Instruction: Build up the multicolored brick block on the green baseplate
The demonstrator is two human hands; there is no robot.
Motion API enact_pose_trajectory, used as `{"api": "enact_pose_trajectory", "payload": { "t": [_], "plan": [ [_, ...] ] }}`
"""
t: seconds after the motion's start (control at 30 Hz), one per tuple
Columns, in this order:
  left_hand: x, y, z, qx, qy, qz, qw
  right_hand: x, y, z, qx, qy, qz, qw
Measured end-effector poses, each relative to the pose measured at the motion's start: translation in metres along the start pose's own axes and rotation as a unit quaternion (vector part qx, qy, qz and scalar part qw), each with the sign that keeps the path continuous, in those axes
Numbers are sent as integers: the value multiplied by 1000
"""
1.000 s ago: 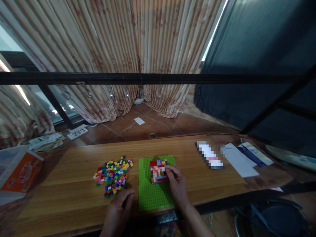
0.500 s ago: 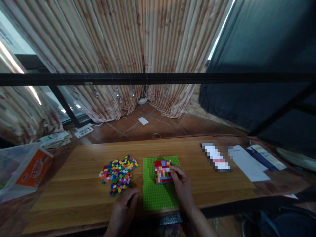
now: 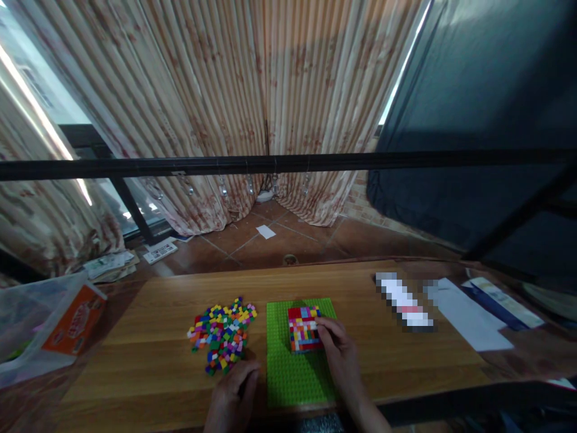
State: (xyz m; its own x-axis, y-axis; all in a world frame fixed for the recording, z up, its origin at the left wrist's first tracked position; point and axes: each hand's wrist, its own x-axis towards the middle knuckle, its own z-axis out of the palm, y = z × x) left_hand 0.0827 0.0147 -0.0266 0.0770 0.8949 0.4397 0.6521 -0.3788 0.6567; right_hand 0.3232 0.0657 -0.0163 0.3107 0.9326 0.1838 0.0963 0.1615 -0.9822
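A green studded baseplate point(image 3: 288, 385) lies on the wooden table. On its upper part stands a block of colourful building bricks point(image 3: 303, 329), built in tight rows with red at the far left corner. My right hand point(image 3: 338, 346) is over the block's right side, its thumb and index finger pinched together and touching the top there. Anything between those fingertips is too small to make out. My left hand point(image 3: 234, 391) rests at the near edge of a heap of loose bricks point(image 3: 223, 331), fingers curled in. Its palm is hidden.
A wooden table point(image 3: 148, 349) carries everything. At the right lies a blurred-out oblong item point(image 3: 403, 300) beside white paper point(image 3: 469, 319). A clear plastic bin point(image 3: 27, 325) with an orange label stands at the left. A dark rail point(image 3: 333, 162) crosses beyond the table.
The whole view has shifted, so the scene sits slightly lower and to the right. My right hand stays at the block's right side; my left hand stays by the heap.
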Motion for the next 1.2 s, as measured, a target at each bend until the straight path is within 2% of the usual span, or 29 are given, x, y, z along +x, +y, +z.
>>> {"api": "enact_pose_trajectory", "payload": {
  "t": [0.27,0.57,1.2],
  "plan": [
    [7,8,-9,24,-17,19,999,-1,-8,1,13,-11,9,1000],
    [11,8,-10,44,15,57,997,0,-9,0,37,-19,6,999],
    [9,11,-9,39,15,30,999,-1,-12,1,27,-6,-2,1000]
  ]
}}
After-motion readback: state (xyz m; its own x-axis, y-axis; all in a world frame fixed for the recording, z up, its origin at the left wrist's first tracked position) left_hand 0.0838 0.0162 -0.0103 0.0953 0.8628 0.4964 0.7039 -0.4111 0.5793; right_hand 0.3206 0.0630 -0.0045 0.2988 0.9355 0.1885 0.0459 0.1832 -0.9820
